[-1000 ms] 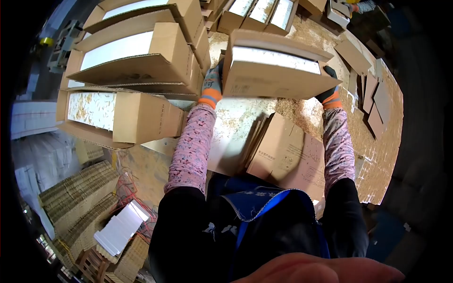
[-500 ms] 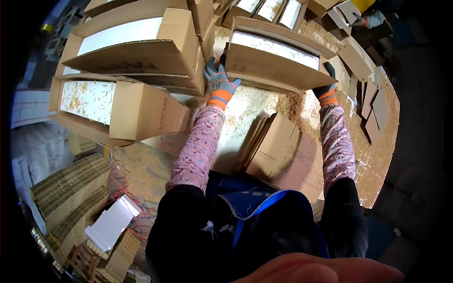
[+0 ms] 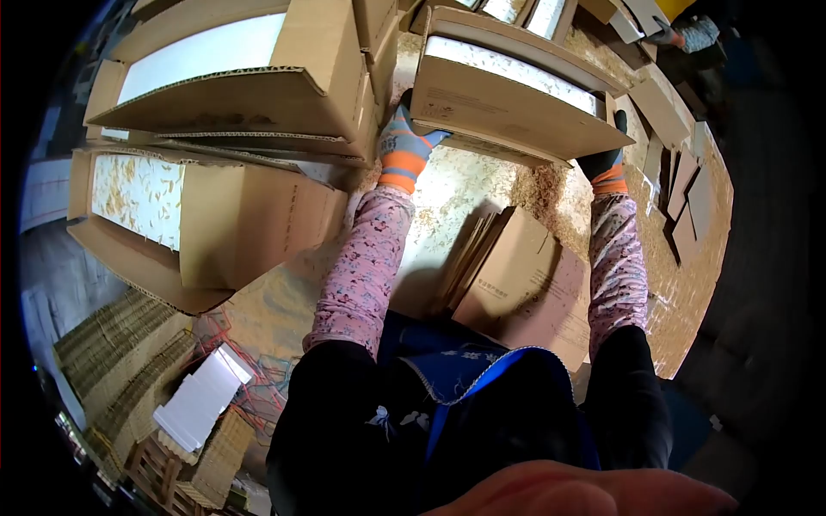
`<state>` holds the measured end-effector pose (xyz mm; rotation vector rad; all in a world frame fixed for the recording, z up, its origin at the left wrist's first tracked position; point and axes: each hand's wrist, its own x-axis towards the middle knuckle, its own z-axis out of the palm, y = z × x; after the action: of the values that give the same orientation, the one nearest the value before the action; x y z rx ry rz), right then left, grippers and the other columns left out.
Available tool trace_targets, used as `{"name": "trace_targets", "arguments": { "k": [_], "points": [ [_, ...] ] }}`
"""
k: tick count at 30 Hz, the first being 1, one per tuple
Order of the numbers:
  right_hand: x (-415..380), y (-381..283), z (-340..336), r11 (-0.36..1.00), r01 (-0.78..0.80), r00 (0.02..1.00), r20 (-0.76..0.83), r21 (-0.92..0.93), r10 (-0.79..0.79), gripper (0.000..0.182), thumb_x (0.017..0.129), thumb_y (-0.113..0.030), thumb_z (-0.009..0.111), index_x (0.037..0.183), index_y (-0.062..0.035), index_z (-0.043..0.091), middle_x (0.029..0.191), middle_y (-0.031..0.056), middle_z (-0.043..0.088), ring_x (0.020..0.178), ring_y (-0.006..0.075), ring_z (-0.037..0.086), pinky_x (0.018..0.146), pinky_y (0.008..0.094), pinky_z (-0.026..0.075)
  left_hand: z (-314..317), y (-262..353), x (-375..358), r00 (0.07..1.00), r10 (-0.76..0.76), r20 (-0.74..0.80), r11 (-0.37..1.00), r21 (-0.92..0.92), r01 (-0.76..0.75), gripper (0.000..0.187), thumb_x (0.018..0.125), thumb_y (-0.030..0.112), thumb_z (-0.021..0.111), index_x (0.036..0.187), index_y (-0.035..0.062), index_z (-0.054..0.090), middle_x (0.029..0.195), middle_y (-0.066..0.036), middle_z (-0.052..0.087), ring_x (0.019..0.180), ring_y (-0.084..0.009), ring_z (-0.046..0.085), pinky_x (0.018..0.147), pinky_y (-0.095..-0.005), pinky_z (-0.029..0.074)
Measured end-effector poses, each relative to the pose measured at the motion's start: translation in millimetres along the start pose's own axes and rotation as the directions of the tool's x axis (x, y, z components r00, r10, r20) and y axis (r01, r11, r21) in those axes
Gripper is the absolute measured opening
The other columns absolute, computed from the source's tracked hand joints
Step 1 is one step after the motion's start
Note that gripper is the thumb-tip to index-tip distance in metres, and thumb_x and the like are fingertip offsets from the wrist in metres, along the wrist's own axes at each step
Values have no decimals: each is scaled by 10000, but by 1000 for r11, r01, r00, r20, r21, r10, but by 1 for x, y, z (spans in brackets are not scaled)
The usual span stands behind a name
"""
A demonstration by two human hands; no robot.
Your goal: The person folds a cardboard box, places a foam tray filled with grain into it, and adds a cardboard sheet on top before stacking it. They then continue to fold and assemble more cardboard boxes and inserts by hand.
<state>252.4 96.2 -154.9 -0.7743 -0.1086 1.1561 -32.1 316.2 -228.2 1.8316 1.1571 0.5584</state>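
Note:
An open cardboard box (image 3: 508,107) with a white, flake-speckled block (image 3: 516,73) inside stands at the top centre. My left hand (image 3: 404,148), in a grey and orange glove, grips its lower left corner, the thumb along the bottom edge. At the box's right end my right hand (image 3: 607,159) holds the other side, its dark-gloved fingers partly behind the cardboard. Below the box, between my forearms, lies a pile of flat folded cardboard (image 3: 516,279).
Stacked open boxes (image 3: 232,95) with white blocks rise at the left, one box (image 3: 206,219) jutting toward me. Loose cardboard pieces (image 3: 686,202) lie on the flake-covered table (image 3: 688,301) at the right. Another person's gloved hand (image 3: 669,34) is at the top right.
The held box has shifted slightly up and right, with both hands on it. My left fingers have drawn together around its corner. The boxes at the left appear larger and farther left.

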Motion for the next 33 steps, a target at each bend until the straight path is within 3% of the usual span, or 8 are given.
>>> {"name": "trace_targets", "arguments": {
  "k": [7,9,11,15,17,20,28,33],
  "points": [
    [-3,2,-7,300,346,866,179,-889,-467,453,873,-433,508,1172,-94,505,1066,99,592,980,233,552,893,366,432,-6,4,5,999,-13,38,987,163,7,819,568,402,822,1190,-15,491,1102,-196,593,990,-328,580,848,-355,466],
    [6,-9,-33,579,388,907,185,-717,-378,449,899,-347,506,1237,-65,416,1170,119,525,1040,237,523,917,356,431,-9,7,7,997,9,78,977,214,-25,818,564,395,825,1199,4,491,1102,-184,599,990,-326,582,844,-351,470],
    [6,-18,-28,-709,359,548,752,-607,-367,460,914,-302,494,1251,-19,362,1240,132,459,1080,247,495,936,347,424,-18,13,15,981,-33,191,966,258,-17,884,580,512,765,1233,-2,462,1142,-198,572,1033,-325,561,869,-354,459],
    [16,-6,-55,368,395,907,294,-842,-301,520,887,-449,477,1172,-14,461,1051,122,586,993,237,540,900,361,431,-25,34,12,972,-53,230,937,348,-31,935,596,634,700,1228,-15,467,1158,-191,566,1054,-308,560,872,-343,461],
    [18,4,-36,282,340,873,190,-897,-448,518,859,-523,466,1079,-64,558,935,112,631,916,244,569,849,369,449,-25,40,15,974,-73,214,930,368,-11,876,579,539,755,1226,17,479,1125,-179,590,1017,-314,577,861,-349,470],
    [10,-2,-15,995,94,995,43,-20,-93,482,849,-519,477,1036,-91,597,916,103,642,853,255,590,818,374,462,-21,34,15,977,-94,193,922,386,12,845,557,457,809,1223,46,490,1091,-169,613,986,-323,592,850,-357,479],
    [4,5,5,990,136,981,-130,-39,-140,550,858,-597,412,940,-82,587,858,72,626,857,231,562,840,380,430,8,-3,1,980,-5,198,989,-147,34,697,681,248,784,1252,27,453,1134,-137,593,962,-272,606,796,-345,491],
    [-3,18,-28,943,134,990,1,-304,-140,505,872,-551,434,1064,-96,545,790,79,593,814,214,574,776,388,462,53,-5,-32,927,-274,255,209,-925,316,1001,712,-74,685,1448,205,67,1428,-111,272,1192,-229,396,922,-350,431]
  ]
}}
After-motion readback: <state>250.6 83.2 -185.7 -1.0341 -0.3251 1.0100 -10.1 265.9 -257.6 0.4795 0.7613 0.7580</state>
